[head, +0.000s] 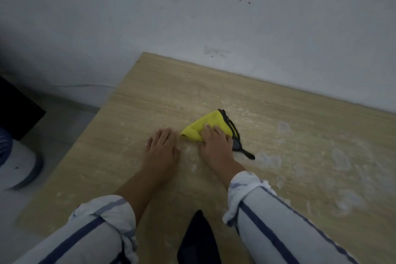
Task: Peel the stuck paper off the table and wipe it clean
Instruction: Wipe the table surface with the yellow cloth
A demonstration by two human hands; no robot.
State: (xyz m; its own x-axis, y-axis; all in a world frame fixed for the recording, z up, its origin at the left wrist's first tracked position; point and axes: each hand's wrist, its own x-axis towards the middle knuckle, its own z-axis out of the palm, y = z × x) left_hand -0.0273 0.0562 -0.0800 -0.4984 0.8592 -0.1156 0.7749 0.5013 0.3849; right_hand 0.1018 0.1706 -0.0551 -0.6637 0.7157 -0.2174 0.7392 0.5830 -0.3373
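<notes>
A yellow cloth (209, 123) with a dark edge and a black strap lies bunched on the wooden table (150, 96). My right hand (216, 143) lies on top of the cloth with straight fingers, pressing it onto the wood. My left hand (162, 146) rests flat on the bare tabletop just left of the cloth, fingers straight. Whitish patches of stuck paper residue (270, 159) are smeared over the table to the right of the cloth, and fainter specks show around both hands.
The table's far edge meets a grey wall (214, 17). Its left edge drops to a tiled floor with a dark box (17, 109) and a grey-white object (15, 167). A black object (199, 240) sits at the near edge between my sleeves.
</notes>
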